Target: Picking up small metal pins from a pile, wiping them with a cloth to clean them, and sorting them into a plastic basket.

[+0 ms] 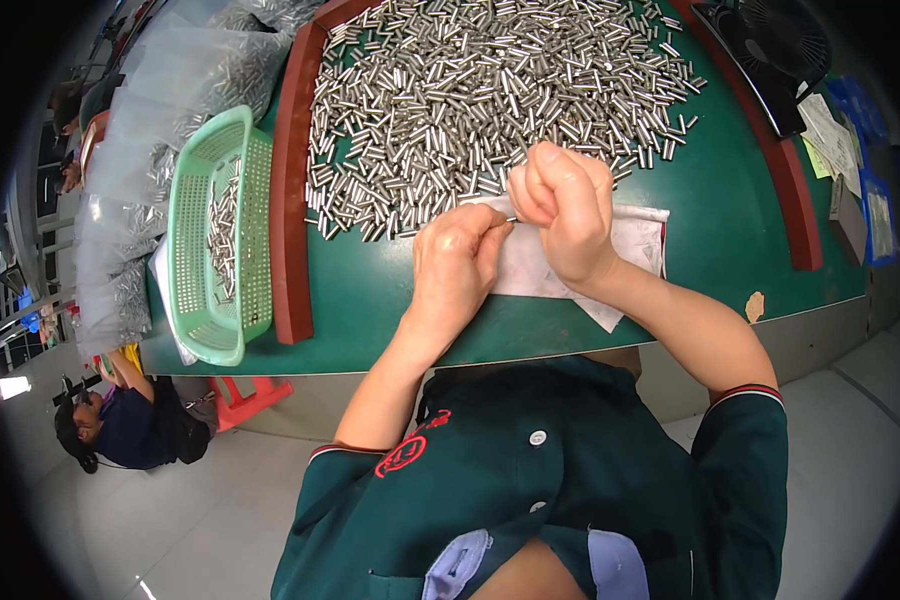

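Note:
A broad heap of short, shiny metal pins covers the middle of the green table. In front of it lies a pale, smudged cloth, partly hidden by both hands. My left hand is closed over the cloth's left part, thumb and forefinger pinched around what looks like one metal pin, its end just showing. My right hand is curled into a fist above the cloth, close to the left fingertips and the heap's near edge. Whatever lies inside the right fist is hidden.
Dark red bars border the heap on both sides. A green plastic basket holding some pins stands left, beside clear bags of metal parts. A black fan, papers and blue trays are right. Another person works at far left.

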Motion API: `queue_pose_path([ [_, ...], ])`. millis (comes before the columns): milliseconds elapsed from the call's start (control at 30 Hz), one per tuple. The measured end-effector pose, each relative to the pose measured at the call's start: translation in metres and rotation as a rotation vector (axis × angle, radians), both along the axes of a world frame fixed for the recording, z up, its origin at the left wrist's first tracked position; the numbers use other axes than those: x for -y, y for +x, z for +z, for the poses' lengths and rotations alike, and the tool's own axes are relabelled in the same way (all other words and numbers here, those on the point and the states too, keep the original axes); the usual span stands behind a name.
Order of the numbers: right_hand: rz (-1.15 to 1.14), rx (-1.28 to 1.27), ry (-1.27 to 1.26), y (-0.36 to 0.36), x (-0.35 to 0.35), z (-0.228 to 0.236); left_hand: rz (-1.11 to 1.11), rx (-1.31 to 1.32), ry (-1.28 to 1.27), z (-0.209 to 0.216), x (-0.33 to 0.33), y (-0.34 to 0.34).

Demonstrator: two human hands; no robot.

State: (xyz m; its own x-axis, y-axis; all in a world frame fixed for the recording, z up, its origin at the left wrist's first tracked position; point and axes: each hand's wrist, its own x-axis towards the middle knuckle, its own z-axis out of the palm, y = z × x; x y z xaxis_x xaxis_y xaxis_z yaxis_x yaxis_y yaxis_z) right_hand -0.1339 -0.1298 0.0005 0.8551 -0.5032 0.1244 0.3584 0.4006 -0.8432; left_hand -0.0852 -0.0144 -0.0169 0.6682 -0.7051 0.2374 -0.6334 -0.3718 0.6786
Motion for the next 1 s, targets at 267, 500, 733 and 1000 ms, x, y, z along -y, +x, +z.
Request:
queue_pose_path([
  [267,0.030,-0.007,0.030,-0.005,0.007,-0.007,0.034,-0.563,-0.199,0.013,-0.009,-0.003],
  [500,0.048,-0.059,0.107,0.000,0.005,0.000,-0.110,-1.501,-0.689,0.026,-0.030,0.021],
  [733,0.072,-0.009,0.121,0.001,0.012,-0.005,0.120,-1.390,-0.792,0.039,-0.028,0.053],
  [1000,0.084,-0.039,0.129,0.001,0.011,-0.003,0.224,-0.019,0.092,0.028,-0.012,0.094],
])
